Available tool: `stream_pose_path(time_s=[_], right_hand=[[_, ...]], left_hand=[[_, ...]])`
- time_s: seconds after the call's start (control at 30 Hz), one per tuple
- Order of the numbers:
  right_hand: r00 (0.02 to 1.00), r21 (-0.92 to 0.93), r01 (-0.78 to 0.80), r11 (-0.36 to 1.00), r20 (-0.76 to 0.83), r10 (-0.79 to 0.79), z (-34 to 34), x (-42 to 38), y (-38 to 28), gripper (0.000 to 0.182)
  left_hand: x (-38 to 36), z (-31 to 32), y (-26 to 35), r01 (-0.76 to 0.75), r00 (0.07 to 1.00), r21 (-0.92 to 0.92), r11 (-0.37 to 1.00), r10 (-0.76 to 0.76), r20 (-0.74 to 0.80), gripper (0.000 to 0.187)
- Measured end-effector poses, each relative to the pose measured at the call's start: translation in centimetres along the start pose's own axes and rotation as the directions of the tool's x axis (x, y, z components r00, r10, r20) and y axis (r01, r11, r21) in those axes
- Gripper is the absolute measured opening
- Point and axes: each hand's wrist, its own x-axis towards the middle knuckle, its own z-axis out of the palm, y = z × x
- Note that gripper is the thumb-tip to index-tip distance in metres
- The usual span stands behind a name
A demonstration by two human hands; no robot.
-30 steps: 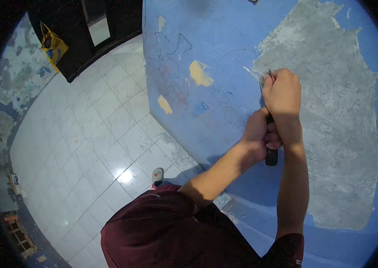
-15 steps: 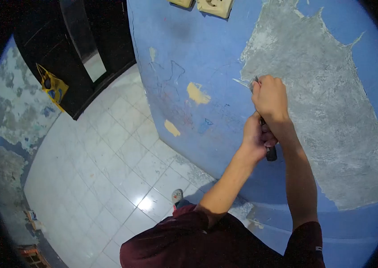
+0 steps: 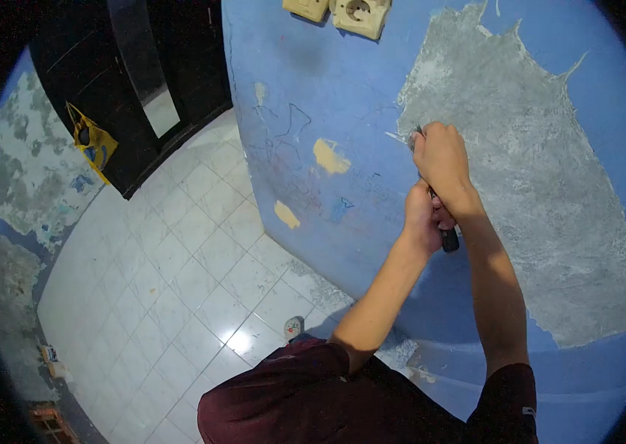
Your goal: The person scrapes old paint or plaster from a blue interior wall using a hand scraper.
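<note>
My right hand (image 3: 442, 155) is closed around the upper part of a scraper, close against the wall. Just below it, my left hand (image 3: 426, 218) wraps the lower handle. The scraper's black handle end (image 3: 450, 240) sticks out under my left hand. Most of its blade is hidden by my right hand; a small dark edge shows at the fingertips. The tool sits at the left border of a bare grey plaster patch (image 3: 527, 192), where blue paint (image 3: 372, 89) begins. A thin pale scraped mark (image 3: 396, 137) lies beside the tip.
Cream wall sockets (image 3: 359, 15) are at the top. Several filler spots (image 3: 330, 157) and pen scribbles mark the blue wall. A dark cabinet (image 3: 187, 66) with a yellow bag (image 3: 93, 144) stands left, above white floor tiles (image 3: 180, 274). My shoe (image 3: 294, 325) is below.
Both hands and the scraper have shifted slightly up and left, staying at the patch's left border. The view has tilted a little, showing more of the sockets. The grip is unchanged.
</note>
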Motion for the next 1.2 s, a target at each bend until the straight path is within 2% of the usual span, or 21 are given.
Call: stream_pose_path(time_s=[0.1,0.17,0.27,0.4,0.47,0.6,0.7,0.77,0.9,1.0,1.07,1.1,1.17,1.2], right_hand=[[0.993,-0.009,0.038,0.999,-0.110,-0.039,1.2,0.4,0.1,0.023],[0.998,-0.026,0.000,1.000,-0.062,-0.001,1.2,0.6,-0.2,0.023],[0.997,-0.020,0.001,1.000,-0.083,-0.003,1.2,0.6,0.0,0.024],[0.999,-0.040,-0.011,0.999,-0.035,0.009,1.0,0.6,-0.1,0.020],[0.999,-0.035,-0.037,0.999,-0.006,0.036,1.1,0.8,-0.5,0.020],[0.999,-0.065,0.025,0.998,-0.041,-0.028,2.2,1.3,-0.4,0.021],[0.999,-0.028,0.022,0.999,-0.045,-0.023,1.4,0.8,-0.5,0.022],[1.000,-0.013,-0.017,1.000,-0.013,0.017,1.0,0.3,-0.4,0.023],[0.999,-0.010,0.034,0.999,-0.025,-0.035,2.0,1.0,-0.4,0.023],[0.999,-0.076,0.027,0.997,-0.032,-0.030,1.9,1.1,-0.8,0.022],[0.996,-0.071,0.056,0.996,-0.062,-0.060,1.8,0.9,-0.1,0.022],[0.996,-0.070,0.060,0.996,-0.065,-0.064,1.5,0.8,0.0,0.022],[0.999,-0.032,0.008,0.999,-0.031,-0.009,0.4,0.0,0.3,0.021],[1.000,-0.038,0.009,0.999,-0.028,-0.010,0.2,0.0,0.4,0.021]], left_hand=[[-0.5,0.1,0.8,-0.044,0.998,0.043,0.998,0.045,-0.042,0.038],[-0.5,-0.2,1.3,-0.010,0.999,0.067,0.998,0.012,-0.031,0.040],[-0.4,0.0,1.0,-0.018,1.000,0.021,1.000,0.017,0.010,0.040],[-1.0,0.8,1.1,-0.049,0.999,-0.008,0.999,0.049,-0.011,0.040],[-0.3,-0.1,1.5,0.020,1.000,-0.002,1.000,-0.020,-0.017,0.039],[0.4,-0.8,1.4,-0.031,0.996,0.035,0.999,0.034,-0.087,0.039],[0.1,-0.8,1.0,-0.069,0.996,0.055,0.996,0.072,-0.057,0.039],[-0.3,-1.0,0.4,-0.011,0.991,-0.099,0.995,0.024,0.130,0.039],[-0.1,-1.4,1.2,-0.027,0.991,-0.069,0.997,0.036,0.127,0.039],[0.4,-1.7,1.1,-0.042,0.994,-0.003,0.999,0.042,0.097,0.039],[0.9,-2.0,0.3,-0.057,0.975,-0.081,0.995,0.073,0.210,0.038],[0.5,-1.4,0.4,-0.061,0.974,-0.079,0.995,0.077,0.212,0.038],[-0.9,-0.1,0.3,-0.007,0.993,-0.040,0.999,0.011,0.119,0.037],[-0.8,-0.1,0.0,-0.005,0.993,-0.047,0.999,0.011,0.120,0.037]])
